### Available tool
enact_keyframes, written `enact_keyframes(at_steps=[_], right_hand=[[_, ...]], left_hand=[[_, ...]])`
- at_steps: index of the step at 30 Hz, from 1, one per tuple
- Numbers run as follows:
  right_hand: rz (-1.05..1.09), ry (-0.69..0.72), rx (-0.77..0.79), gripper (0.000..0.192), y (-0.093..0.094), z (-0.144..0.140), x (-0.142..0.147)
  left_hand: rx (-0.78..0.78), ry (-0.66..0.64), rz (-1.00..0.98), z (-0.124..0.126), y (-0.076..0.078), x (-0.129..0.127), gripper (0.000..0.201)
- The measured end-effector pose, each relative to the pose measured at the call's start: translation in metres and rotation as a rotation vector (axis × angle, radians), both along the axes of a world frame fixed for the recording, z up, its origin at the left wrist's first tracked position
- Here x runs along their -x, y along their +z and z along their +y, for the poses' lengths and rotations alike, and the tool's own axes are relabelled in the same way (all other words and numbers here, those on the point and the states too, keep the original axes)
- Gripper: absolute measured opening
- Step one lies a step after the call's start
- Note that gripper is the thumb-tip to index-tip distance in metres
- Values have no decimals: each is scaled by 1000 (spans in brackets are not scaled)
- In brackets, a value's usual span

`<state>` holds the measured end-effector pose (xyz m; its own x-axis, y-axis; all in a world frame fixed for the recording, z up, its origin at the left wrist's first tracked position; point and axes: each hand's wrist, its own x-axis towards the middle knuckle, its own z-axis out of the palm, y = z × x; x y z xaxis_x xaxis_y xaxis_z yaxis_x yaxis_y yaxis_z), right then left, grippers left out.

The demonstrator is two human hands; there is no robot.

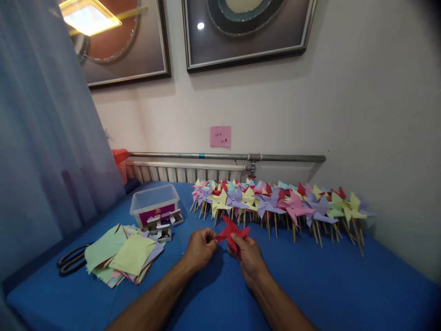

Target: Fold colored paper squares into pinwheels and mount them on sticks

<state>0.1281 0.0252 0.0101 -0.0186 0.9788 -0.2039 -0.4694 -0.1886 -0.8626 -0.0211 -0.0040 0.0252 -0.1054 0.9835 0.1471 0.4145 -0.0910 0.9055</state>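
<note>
Blue bench (327, 285) against white wall. Far left: scissors (70, 261), paper stack (124, 257), clear tub (155, 204). Centre: left hand (200, 248) and right hand (248, 255) both pinched on red pinwheel (231, 232); best keep folds gathered at centre. Fingertip detail hidden. Right: finished pinwheels (275, 202) rowed along wall

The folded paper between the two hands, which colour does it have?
Red. The head view shows the folded paper pinched by the left hand and right hand.
</note>
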Motion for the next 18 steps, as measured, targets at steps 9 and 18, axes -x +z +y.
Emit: enact_keyframes(at_steps=[9, 18], right_hand=[[-23, -31, 18, 33, -5, 2, -2], [-55, -22, -18, 34, -7, 3, -4]], left_hand=[[-147, -20, 432, -10, 14, 3, 14], [289, 232, 985, -14, 54, 93, 26]])
